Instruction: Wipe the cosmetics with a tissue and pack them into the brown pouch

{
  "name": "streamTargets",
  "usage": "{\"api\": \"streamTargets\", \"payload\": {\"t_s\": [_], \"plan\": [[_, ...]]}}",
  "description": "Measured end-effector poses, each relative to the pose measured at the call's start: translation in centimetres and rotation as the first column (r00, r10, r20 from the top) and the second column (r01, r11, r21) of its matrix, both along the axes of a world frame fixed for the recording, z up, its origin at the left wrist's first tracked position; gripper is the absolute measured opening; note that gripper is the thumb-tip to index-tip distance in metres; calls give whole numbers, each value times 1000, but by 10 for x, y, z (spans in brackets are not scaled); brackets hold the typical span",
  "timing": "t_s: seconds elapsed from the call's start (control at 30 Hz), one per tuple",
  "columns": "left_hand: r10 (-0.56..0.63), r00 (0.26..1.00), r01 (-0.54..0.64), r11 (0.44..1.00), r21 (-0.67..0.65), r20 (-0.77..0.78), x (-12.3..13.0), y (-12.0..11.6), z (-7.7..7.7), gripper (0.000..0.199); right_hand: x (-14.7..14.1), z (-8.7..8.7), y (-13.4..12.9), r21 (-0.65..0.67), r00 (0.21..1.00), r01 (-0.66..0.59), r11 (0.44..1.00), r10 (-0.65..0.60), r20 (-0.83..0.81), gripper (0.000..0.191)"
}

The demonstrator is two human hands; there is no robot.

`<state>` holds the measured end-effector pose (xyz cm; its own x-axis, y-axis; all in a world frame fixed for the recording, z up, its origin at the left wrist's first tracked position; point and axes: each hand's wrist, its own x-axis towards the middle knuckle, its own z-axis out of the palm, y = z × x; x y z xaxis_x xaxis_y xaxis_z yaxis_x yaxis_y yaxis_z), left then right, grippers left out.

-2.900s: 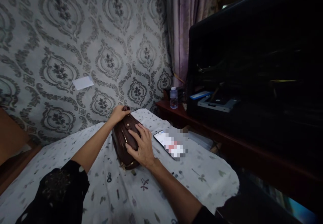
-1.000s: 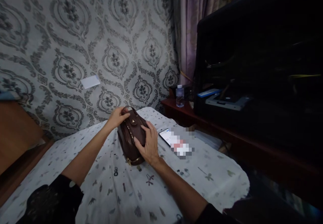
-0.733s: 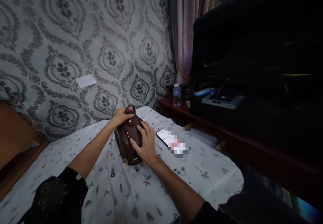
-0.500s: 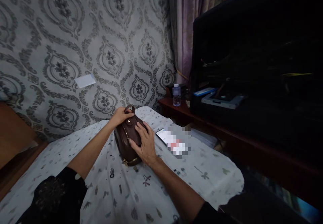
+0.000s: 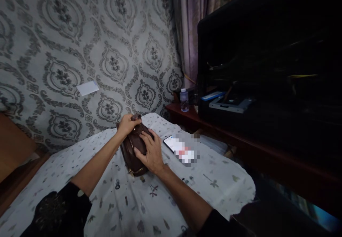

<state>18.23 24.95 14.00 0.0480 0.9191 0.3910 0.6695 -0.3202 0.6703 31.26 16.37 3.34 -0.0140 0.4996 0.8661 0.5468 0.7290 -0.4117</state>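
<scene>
A brown leather bag with gold zippers rests on the white patterned cloth. My left hand is closed at the top of the bag, its thumb and fingers by the short handle. Spread over the bag's right side is my right hand, with its fingers apart and touching the leather. Just right of that hand lies a phone with a lit screen, partly blurred out.
A clear bottle stands on the dark red wooden ledge behind. At the right, a large black case or screen rises above a grey device and a blue box. Brown cardboard is at the far left.
The view has shifted slightly. The handle at the top of the bag looks lower and more folded under my left hand. My right hand stays on the bag's side.
</scene>
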Motion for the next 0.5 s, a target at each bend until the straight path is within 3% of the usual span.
{"api": "streamTargets", "payload": {"t_s": [0.23, 0.5], "plan": [[-119, 992, 118, 993, -14, -31, -18, -16, 9, 32, 0, -4, 1, 21, 999, 15, 1000, -16, 43, 50], [-15, 975, 26, 998, 49, -220, -59, -40, 14, 29, 0, -5, 2, 61, 999, 5, 998, -9, 53, 47]]}}
